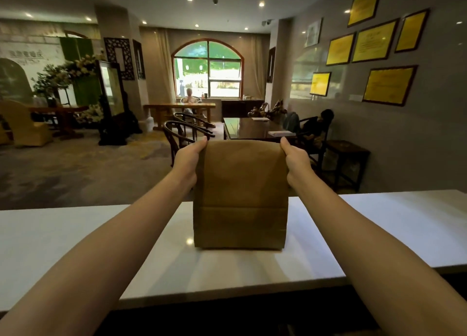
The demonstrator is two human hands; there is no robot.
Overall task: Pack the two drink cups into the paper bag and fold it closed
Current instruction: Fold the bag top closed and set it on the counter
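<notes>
- Head view: a plain brown paper bag (240, 196) stands upright on the glossy white desk (75, 239), its base flat on the surface and its long axis vertical, straight ahead of the person and midway between the two forearms.
- Head view: the left hand (188, 162) pinches the bag's upper left corner, thumb on the near face and fingers (204, 139) curled over the top edge; its grip is narrow, closed on paper.
- Head view: the right hand (295, 160) mirrors it at the upper right corner, also closed tight on the paper.
- Head view: the top edge between the hands looks rounded, as though rolled over, so the fold seems begun or nearly finished; I cannot tell how many turns it has.
- Head view: the two drink cups are not visible; judging by the bag's full, standing shape, they are probably inside.
- Head view: both hands sit level and equally near the top edge, with the bag's body hanging straight below the grip, so any further fold would roll down along that vertical axis.
</notes>
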